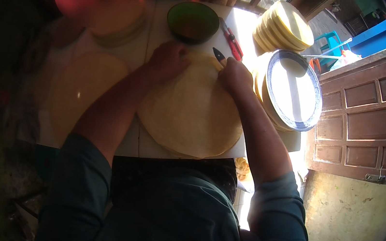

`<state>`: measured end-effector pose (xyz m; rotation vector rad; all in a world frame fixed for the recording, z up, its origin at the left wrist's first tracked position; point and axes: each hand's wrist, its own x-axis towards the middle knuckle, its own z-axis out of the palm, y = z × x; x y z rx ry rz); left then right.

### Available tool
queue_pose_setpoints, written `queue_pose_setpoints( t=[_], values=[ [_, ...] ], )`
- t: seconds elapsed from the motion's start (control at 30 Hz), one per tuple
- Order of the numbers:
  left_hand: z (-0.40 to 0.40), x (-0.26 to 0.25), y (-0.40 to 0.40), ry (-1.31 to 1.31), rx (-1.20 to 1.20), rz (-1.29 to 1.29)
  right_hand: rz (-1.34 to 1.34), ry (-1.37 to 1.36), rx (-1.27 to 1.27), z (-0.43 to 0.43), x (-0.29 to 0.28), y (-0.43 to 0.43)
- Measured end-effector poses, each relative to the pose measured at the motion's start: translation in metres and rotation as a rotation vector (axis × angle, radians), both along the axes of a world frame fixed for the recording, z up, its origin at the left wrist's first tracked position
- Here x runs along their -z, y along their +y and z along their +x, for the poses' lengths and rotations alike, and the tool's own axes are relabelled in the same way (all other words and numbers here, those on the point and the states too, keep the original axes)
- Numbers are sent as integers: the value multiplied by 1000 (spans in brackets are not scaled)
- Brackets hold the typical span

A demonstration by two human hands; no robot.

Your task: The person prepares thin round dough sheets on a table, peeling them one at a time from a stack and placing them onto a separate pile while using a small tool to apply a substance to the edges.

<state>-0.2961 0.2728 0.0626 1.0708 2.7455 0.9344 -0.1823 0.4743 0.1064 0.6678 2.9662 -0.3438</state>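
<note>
A large round, thin, pale tan sheet point(190, 109) lies in front of me on the white tiled table, with more edges showing beneath its near rim. My left hand point(170, 60) is curled at the far left rim and appears to pinch it. In my right hand point(235, 75) is a small brush point(219, 55) with a dark pointed tip, aimed up and to the left over the sheet's far right edge. Just beyond my hands stands a green bowl point(193, 21) with a dark outside; its contents are in shadow. A red-handled utility knife point(235, 42) rests right of the bowl.
At right, a blue-rimmed white plate point(308, 117) tops a stack of round sheets point(261, 82); another tall stack point(269, 30) stands behind. Another round sheet point(84, 86) and a shaded stack point(118, 24) are at left. A panelled wooden door point(365, 114) is beyond the table's right side.
</note>
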Motion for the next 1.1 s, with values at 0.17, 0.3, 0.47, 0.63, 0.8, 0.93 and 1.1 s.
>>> queue_pose_setpoints(
  t=[0.17, 0.3, 0.47, 0.63, 0.8, 0.93, 1.1],
  values=[
    [-3, -7, 3, -164, -9, 55, -65, 79, 5, 1, 4, 13],
    [-7, -9, 4, -222, -13, 101, -46, 141, -9, 2, 6, 16],
    [-3, -11, 4, -248, -51, 144, -93, 103, 9, 2, 0, 18],
    [-4, -12, 2, -264, -48, 159, -92, 108, 25, 1, -2, 17],
    [-1, -11, 5, -303, -51, 172, -82, 126, 32, 5, -2, 18],
    [1, -6, 7, -269, -48, 137, -110, 90, 15, 9, -11, 13],
    [25, 29, -18, 73, 134, 175, -133, 206, -52, 17, -23, 5]
  ],
)
